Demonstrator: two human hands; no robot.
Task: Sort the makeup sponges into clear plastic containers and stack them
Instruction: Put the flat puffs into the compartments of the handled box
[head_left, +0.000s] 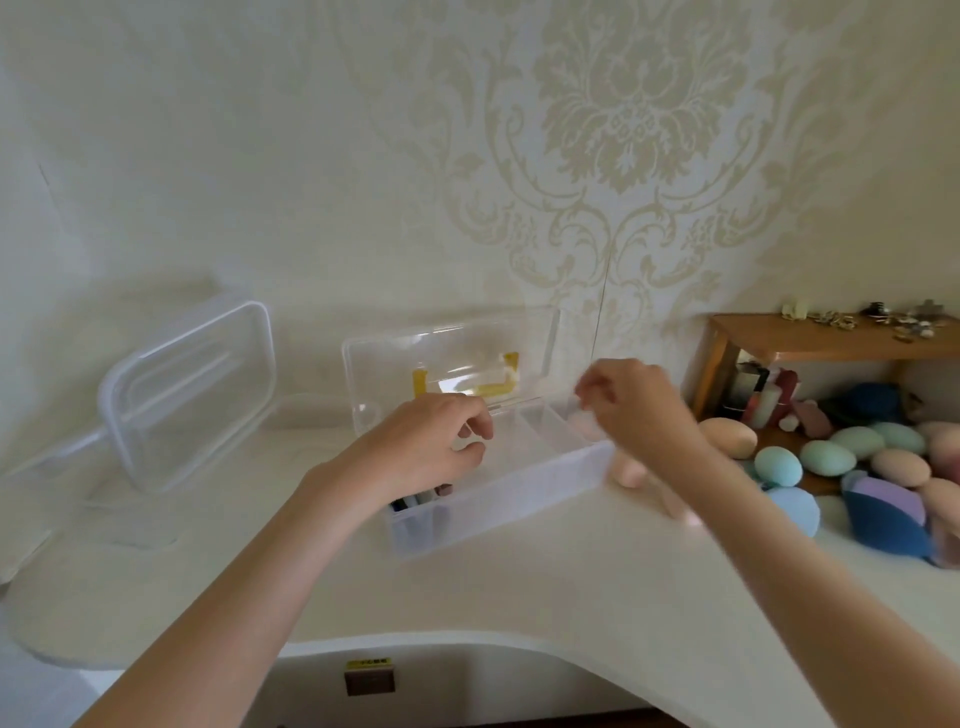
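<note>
A clear plastic box (498, 499) with dividers stands open mid-table, its lid (447, 364) with a yellow handle leaning back against the wall. My left hand (431, 441) hovers over the box's left half, fingers curled with nothing visible in them. My right hand (634, 400) is above the box's right end, fingertips pinched; whether it holds anything is blurred. A pink sponge (582, 423) lies in the right compartment. Dark and pale sponges (421, 501) show in the near left compartment. A pile of peach, teal, blue and purple sponges (852, 467) lies at the right.
A second clear container (192, 389) stands tipped against the wall at the left. A small wooden shelf (831, 340) with trinkets on top and bottles beneath sits at the right back. The white table's curved front edge (415, 642) runs below my arms.
</note>
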